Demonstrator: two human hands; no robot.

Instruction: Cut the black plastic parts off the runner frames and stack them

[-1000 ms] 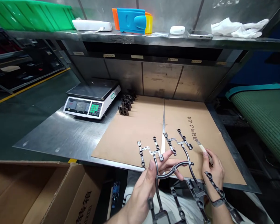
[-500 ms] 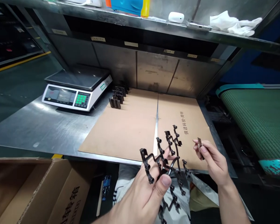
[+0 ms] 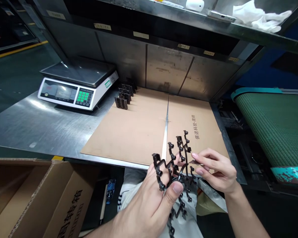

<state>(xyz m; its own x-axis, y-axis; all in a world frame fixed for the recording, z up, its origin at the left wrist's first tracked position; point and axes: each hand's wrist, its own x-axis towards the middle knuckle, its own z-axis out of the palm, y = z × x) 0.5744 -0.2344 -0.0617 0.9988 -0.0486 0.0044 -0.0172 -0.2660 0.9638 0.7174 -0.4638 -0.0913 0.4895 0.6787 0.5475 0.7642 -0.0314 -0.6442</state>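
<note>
In front of my lap, my left hand (image 3: 151, 201) grips a branching black plastic sprue (image 3: 181, 171) with small moulded clip-like parts on its arms. My thumb presses near its centre, and the other fingers are partly hidden behind it. My right hand (image 3: 218, 168) pinches a small, thin metal blade (image 3: 194, 162) between thumb and fingers. The blade's tip points left, close to the sprue's right side; I cannot tell whether it touches. Most of the blade is covered by the fingers.
A cardboard sheet (image 3: 129, 132) covers part of the metal table. Black plastic parts (image 3: 121, 103) stand along its left edge, near a digital scale (image 3: 67, 92). An open carton (image 3: 64, 198) is at lower left, a green conveyor (image 3: 275, 132) at right. A shelf (image 3: 183, 19) crosses above.
My right hand has moved left with the blade, from apart to close beside the sprue. My left hand still holds the sprue in nearly the same place. The view has shifted slightly.
</note>
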